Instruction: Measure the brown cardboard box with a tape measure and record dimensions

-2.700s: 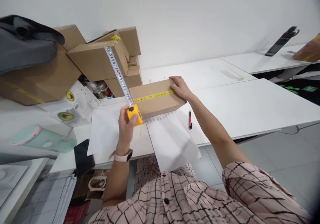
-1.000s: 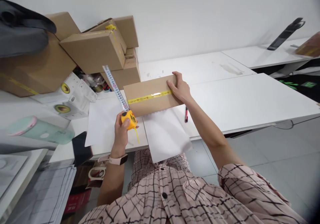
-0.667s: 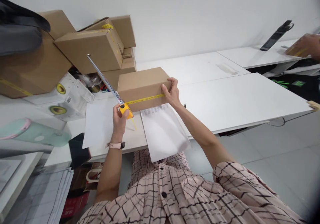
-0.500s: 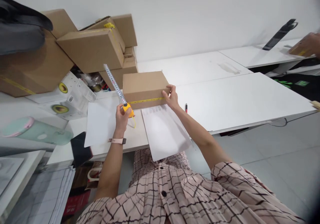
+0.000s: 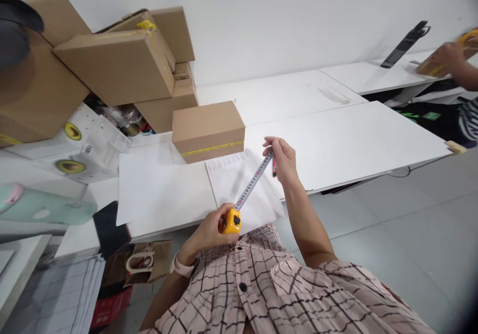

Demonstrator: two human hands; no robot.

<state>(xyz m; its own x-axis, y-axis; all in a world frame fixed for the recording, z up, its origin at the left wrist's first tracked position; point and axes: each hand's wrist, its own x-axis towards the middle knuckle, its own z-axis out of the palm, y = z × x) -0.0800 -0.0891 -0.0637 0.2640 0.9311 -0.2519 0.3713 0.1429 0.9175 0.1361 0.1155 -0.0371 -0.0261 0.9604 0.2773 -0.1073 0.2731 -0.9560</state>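
White tabletop (image 5: 336, 140) against a plain wall (image 5: 269, 25), stacked cartons (image 5: 112, 65) far left, co-worker's hand (image 5: 450, 55) on a parcel (image 5: 429, 69) far right; left hand (image 5: 209, 232) grasps the yellow tape measure (image 5: 234, 220) by its case, over the table's near edge; right hand (image 5: 284, 159) pinches the far end of the drawn-out blade (image 5: 254, 180), which slants above the printed sheet (image 5: 220, 172); cardboard box (image 5: 209, 125) sits untouched, far side of sheet, yellow strip toward near side; lock state can't be told, so if right fingertips slip, blade could spring back and nick skin; red pen (image 5: 274, 167), just beside right hand, could get knocked rolling; sheet overhangs near edge, so a brush of the left hand might drag it off.
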